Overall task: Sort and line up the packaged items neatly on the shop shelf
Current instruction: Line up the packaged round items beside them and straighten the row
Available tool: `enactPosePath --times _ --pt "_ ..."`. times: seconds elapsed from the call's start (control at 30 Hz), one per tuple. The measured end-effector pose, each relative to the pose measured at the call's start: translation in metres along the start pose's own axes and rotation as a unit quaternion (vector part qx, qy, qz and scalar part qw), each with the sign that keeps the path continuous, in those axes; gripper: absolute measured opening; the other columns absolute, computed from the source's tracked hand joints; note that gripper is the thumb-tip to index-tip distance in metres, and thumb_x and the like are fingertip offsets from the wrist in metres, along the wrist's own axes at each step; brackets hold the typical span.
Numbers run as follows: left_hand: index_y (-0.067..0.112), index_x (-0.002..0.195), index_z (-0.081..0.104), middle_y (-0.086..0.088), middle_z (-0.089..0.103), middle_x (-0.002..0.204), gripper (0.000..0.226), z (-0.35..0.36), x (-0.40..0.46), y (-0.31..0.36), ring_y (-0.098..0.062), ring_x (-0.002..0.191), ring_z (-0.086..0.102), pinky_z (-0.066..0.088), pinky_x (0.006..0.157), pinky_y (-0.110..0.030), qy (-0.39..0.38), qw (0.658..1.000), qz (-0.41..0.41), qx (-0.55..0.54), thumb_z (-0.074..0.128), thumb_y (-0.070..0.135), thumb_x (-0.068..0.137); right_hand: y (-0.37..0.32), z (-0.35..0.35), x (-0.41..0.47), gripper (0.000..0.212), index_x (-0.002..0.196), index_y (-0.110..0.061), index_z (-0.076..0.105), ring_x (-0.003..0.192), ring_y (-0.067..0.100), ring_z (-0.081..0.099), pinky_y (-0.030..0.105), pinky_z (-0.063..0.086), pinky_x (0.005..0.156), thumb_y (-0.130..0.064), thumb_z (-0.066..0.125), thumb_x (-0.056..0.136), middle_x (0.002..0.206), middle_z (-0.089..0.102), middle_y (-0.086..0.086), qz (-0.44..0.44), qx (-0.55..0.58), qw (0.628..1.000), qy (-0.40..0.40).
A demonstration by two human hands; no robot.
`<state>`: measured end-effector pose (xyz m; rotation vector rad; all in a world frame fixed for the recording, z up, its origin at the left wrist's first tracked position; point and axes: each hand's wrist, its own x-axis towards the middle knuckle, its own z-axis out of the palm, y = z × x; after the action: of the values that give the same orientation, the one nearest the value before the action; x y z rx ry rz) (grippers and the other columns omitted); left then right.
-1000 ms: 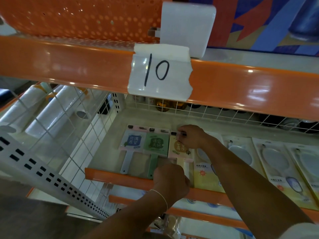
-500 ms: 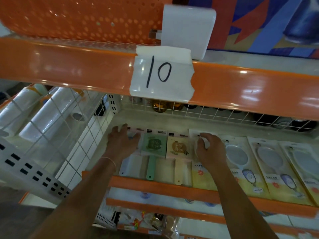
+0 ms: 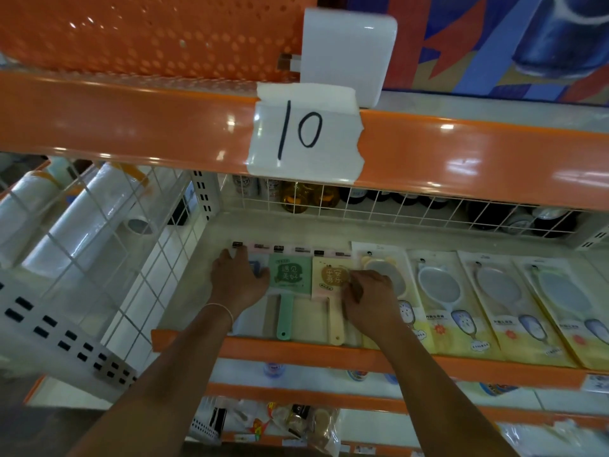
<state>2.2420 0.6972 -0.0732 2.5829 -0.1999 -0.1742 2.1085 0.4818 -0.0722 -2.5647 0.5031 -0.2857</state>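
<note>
Now the left hand (image 3: 238, 278) lies flat on the blue packaged mirror (image 3: 255, 268), while the right hand (image 3: 370, 295) has shifted left, fingers curled pinching the cream packaged mirror (image 3: 329, 278); row nearly aligned.

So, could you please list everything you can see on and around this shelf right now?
Square mirror packs: three; blue under the left hand, green, cream; left part of shelf.
Oval mirror packs: four, yellow-based, in a row right of them; first partly under the right hand.
Shelf: pale deck, orange front lip.
Label: one, white, reads 10, on upper orange rail.
Perforated basket: orange, top shelf.
White box: one, beside basket.
Bottles: behind rear wire grid, count unclear.
White rolls: behind left grid.
Left hand: flat on blue pack.
Right hand: fingers curled at cream pack's right edge.
</note>
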Motion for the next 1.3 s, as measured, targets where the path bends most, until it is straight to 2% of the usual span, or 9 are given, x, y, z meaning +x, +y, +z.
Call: enactPosePath --times 0.1,0.33,0.47,0.57,0.77,0.83,0.93,1.03,1.3 --pt "0.016 0.134 0.039 -0.026 0.042 0.134 0.061 0.004 0.000 0.002 -0.045 0.121 0.041 0.038 0.103 -0.051 -0.010 1.000 -0.008 0.009 0.056 0.048 0.085 -0.003 0.001 -0.001 0.014 0.074 -0.029 0.045 0.073 0.021 0.052 0.034 0.049 0.072 -0.029 0.046 0.089 0.072 0.046 -0.008 -0.004 0.000 1.000 -0.002" --pt "0.015 0.152 0.017 -0.026 0.006 0.157 0.071 0.006 -0.008 0.007 -0.041 0.144 0.009 0.014 0.118 -0.049 -0.024 0.999 -0.011 0.025 0.046 0.045 0.095 -0.008 0.005 0.000 0.026 0.103 -0.013 0.064 0.091 0.025 0.057 0.036 0.049 0.086 -0.030 0.046 0.093 0.095 0.062 0.005 0.021 -0.026 0.999 -0.025" --pt "0.014 0.153 0.014 -0.027 0.002 0.157 0.072 0.005 -0.009 0.004 -0.042 0.145 0.006 0.013 0.118 -0.050 -0.023 0.998 0.017 0.048 0.042 0.048 0.096 -0.011 0.004 -0.002 0.027 0.106 -0.016 0.064 0.093 0.024 0.056 0.036 0.049 0.086 -0.031 0.046 0.093 0.097 0.063 0.004 0.026 -0.035 0.999 -0.019" --pt "0.012 0.151 0.020 -0.030 0.006 0.156 0.067 0.005 -0.013 0.004 -0.046 0.143 0.006 0.009 0.118 -0.053 0.010 0.993 0.044 0.113 0.036 0.048 0.097 -0.010 0.001 -0.005 0.028 0.093 -0.017 0.063 0.091 0.025 0.057 0.034 0.049 0.083 -0.034 0.042 0.090 0.092 0.063 0.003 0.030 -0.025 0.999 -0.004" --pt "0.012 0.151 0.023 -0.025 0.005 0.158 0.067 0.014 -0.038 0.024 -0.041 0.146 0.000 0.004 0.119 -0.051 0.040 0.976 0.162 0.143 0.031 0.052 0.097 -0.009 -0.019 -0.028 0.036 0.097 -0.002 0.071 0.091 0.040 0.063 0.046 0.052 0.083 -0.029 0.053 0.081 0.098 0.069 0.021 0.009 -0.042 0.991 0.124" --pt "0.015 0.152 0.019 -0.018 0.000 0.160 0.068 0.019 -0.052 0.034 -0.037 0.147 -0.005 0.002 0.119 -0.049 0.021 0.964 0.232 0.130 0.031 0.053 0.097 0.002 -0.024 -0.037 0.053 0.110 -0.013 0.070 0.105 0.042 0.058 0.049 0.048 0.091 -0.044 0.042 0.078 0.119 0.064 0.020 0.030 -0.078 0.992 0.094" --pt "0.023 0.153 0.009 -0.007 -0.013 0.161 0.069 0.030 -0.074 0.050 -0.031 0.146 -0.019 -0.006 0.119 -0.049 -0.035 0.941 0.308 0.138 0.024 0.058 0.096 0.023 -0.029 -0.048 0.049 0.135 -0.034 0.050 0.138 0.037 0.027 0.053 0.028 0.108 -0.048 0.045 0.089 0.153 0.032 0.007 0.105 -0.116 0.988 0.002" --pt "0.026 0.153 0.013 -0.005 -0.010 0.162 0.070 0.044 -0.086 0.060 -0.030 0.146 -0.019 -0.009 0.118 -0.053 -0.045 0.921 0.345 0.174 0.020 0.063 0.093 0.034 -0.028 -0.057 0.047 0.140 -0.046 0.038 0.144 0.035 0.011 0.054 0.016 0.114 -0.054 0.041 0.093 0.159 0.016 0.001 0.107 -0.145 0.983 -0.034" --pt "0.022 0.146 0.030 -0.010 0.011 0.161 0.062 0.060 -0.101 0.075 -0.033 0.148 0.000 -0.003 0.119 -0.053 -0.054 0.927 0.308 0.208 0.026 0.057 0.095 0.034 -0.032 -0.060 0.052 0.146 -0.045 0.026 0.143 0.036 0.011 0.055 0.015 0.114 -0.057 0.029 0.096 0.160 0.009 -0.001 0.088 -0.149 0.980 -0.100"
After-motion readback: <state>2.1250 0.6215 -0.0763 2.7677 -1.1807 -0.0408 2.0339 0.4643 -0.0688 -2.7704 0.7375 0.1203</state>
